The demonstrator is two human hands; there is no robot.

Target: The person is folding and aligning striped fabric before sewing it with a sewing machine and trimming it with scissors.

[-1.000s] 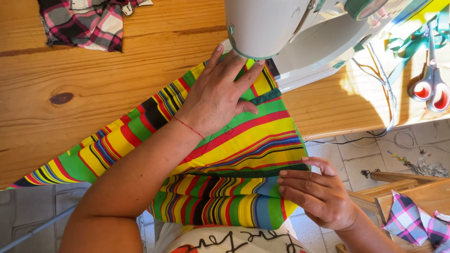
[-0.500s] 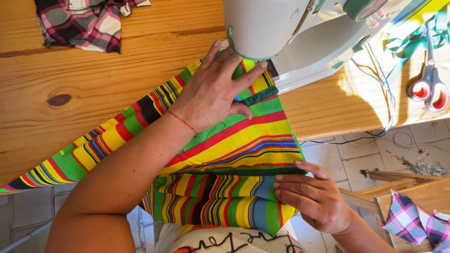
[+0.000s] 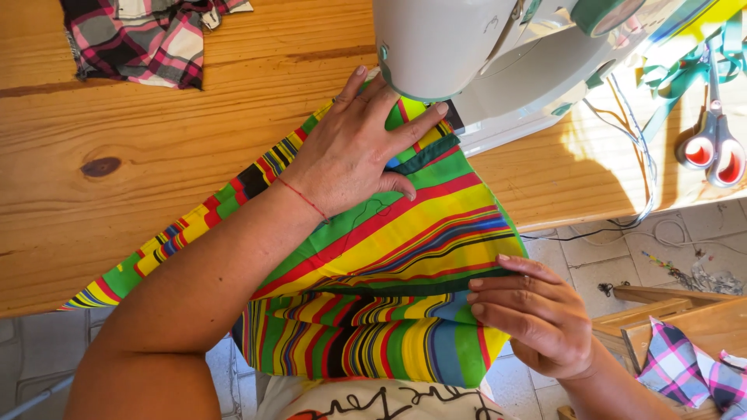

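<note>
From where I'm sitting, the wooden table carries a white sewing machine just past my fingertips, thin floppy striped multicoloured cotton fabric lies under my flat, unclenched left hand, and my right hand pinches its folded edge, probably the best hold.

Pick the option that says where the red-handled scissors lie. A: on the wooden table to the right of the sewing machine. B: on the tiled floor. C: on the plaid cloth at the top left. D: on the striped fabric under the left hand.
A: the red-handled scissors lie on the wooden table, to the right of the sewing machine, well away from both hands.
</note>
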